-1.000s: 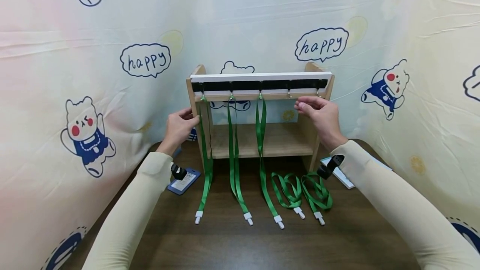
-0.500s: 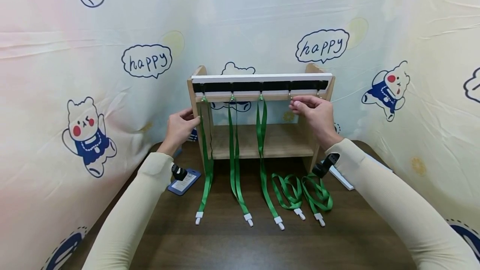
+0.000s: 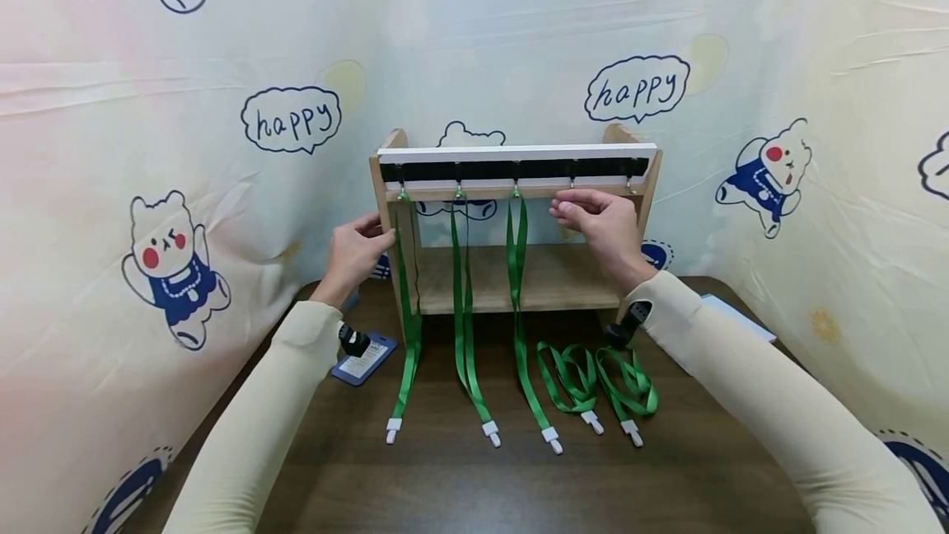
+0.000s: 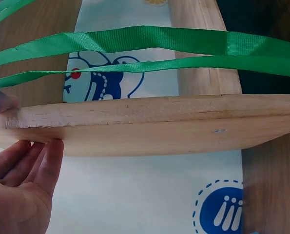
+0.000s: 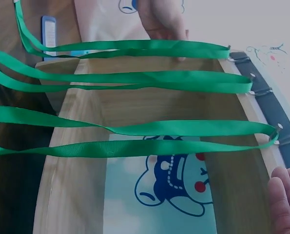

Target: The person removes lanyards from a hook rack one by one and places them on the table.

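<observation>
A wooden rack (image 3: 474, 260) carries a row of small hooks under its black strip. Three green lanyards (image 3: 404, 311) hang from the left and middle hooks, their white clips lying on the table. My left hand (image 3: 354, 254) holds the rack's left side panel (image 4: 149, 117), thumb at its front edge and fingers against the outer face. Just below the fourth hook (image 3: 572, 183), my right hand (image 3: 604, 229) is raised with nothing in it, to the right of the third lanyard (image 5: 193, 147). In the right wrist view its fingers (image 5: 280, 195) appear fairly straight.
Two coiled green lanyards (image 3: 567, 381) lie on the brown table (image 3: 460, 493), in front of the rack's right half. A blue badge holder (image 3: 363, 359) lies at left. Behind the right forearm is a flat pale-blue and white item (image 3: 734, 316). A printed cloth surrounds the table.
My right hand has moved left along the hooks, from between the last two toward the third lanyard. My left hand keeps its place on the side panel, and the lanyards look unchanged.
</observation>
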Demonstrator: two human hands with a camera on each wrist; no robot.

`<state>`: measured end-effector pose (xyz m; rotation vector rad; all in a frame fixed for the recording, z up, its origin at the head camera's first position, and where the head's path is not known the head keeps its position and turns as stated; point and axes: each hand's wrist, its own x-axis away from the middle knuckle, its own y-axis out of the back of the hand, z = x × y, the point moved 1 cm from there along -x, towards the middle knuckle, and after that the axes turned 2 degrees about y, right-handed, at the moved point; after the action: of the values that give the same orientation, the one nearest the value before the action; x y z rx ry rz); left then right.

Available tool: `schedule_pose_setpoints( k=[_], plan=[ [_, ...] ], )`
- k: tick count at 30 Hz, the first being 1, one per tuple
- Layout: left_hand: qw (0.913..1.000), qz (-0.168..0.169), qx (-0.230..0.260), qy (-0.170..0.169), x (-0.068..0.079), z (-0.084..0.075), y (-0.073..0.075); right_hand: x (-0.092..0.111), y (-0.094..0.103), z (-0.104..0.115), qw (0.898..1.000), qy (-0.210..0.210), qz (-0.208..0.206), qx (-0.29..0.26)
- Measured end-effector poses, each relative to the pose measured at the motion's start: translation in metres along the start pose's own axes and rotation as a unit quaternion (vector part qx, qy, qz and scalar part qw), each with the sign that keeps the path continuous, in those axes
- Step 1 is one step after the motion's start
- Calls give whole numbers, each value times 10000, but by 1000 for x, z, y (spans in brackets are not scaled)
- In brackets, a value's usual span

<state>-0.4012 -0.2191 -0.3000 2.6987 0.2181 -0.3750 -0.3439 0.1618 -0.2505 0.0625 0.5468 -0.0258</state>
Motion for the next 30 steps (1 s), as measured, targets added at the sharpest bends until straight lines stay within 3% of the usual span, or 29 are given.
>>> schedule_pose_setpoints(
  k=[7,22,30],
  plan=[
    [9999,-35,-24,-92,0,-1,0,-7,-15,-3,9990,129,108,417],
    [9999,-43,-13,-122,1,0,-1,-10,-46,-15,9919,-414,299,1162],
    [10000,-33,-9,-46,2,-1,-1,-11,-60,-13,9883,-322,170,1483]
  ],
)
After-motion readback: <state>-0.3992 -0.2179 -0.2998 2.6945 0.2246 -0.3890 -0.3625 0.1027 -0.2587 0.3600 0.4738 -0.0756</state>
